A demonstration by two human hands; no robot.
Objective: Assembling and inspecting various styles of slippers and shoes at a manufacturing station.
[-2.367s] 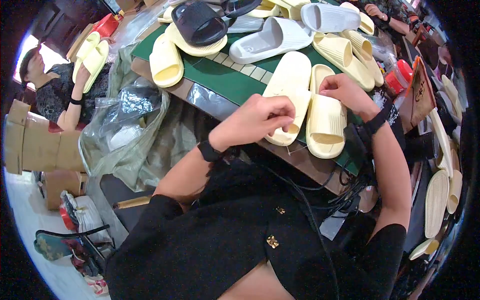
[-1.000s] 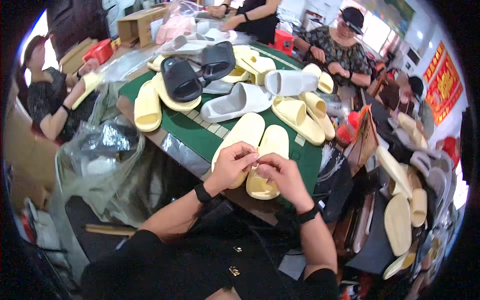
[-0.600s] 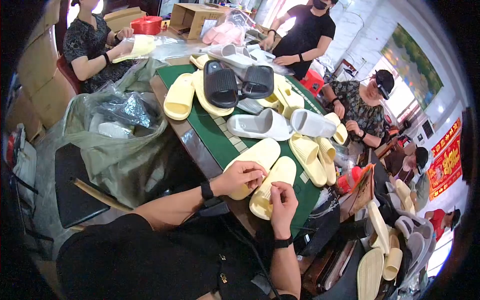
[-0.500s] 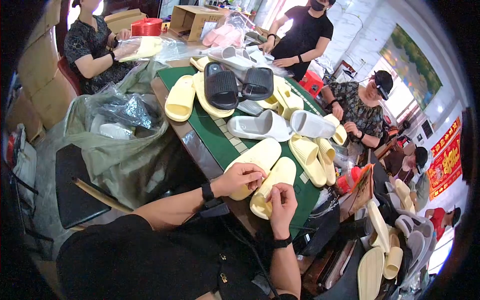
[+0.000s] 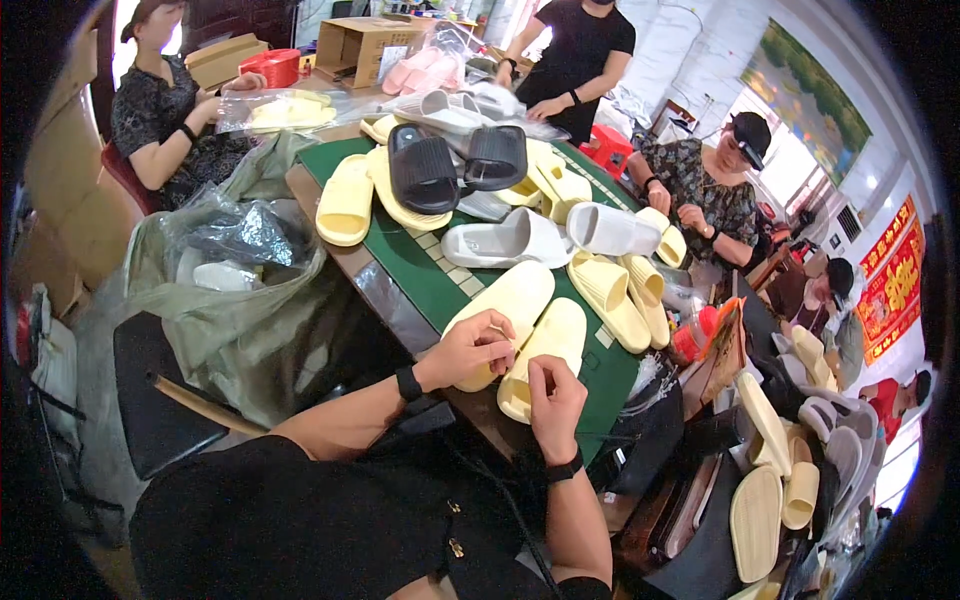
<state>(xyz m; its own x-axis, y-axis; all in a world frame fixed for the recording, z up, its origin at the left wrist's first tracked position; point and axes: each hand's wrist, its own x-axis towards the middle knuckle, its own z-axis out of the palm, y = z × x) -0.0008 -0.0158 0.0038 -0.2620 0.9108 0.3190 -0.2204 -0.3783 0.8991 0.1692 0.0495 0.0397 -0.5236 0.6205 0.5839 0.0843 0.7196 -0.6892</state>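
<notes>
Both my hands are over a pair of pale yellow slippers at the near edge of the green-topped table. My left hand (image 5: 468, 350) is above the left slipper (image 5: 514, 292), thumb and fingers pinched together. My right hand (image 5: 557, 408) pinches in the same way at the near end of the right slipper (image 5: 560, 338). The fingertips almost meet; whatever lies between them is too small to make out. Just beyond are grey slippers (image 5: 505, 240), another yellow pair (image 5: 612, 295) and a black pair (image 5: 422, 172) resting on yellow ones.
An open sack (image 5: 240, 330) with clear plastic stands left of the table, behind a black chair (image 5: 160, 420). More slippers (image 5: 757, 515) are heaped at the lower right. A red-lidded jar (image 5: 695, 335) sits near the right edge. Co-workers (image 5: 580, 60) handle goods around the table.
My view has shifted slightly, so the table appears further left. My hands remain pinched close together over the yellow pair. The co-worker at the left has shifted the bagged yellow slippers.
</notes>
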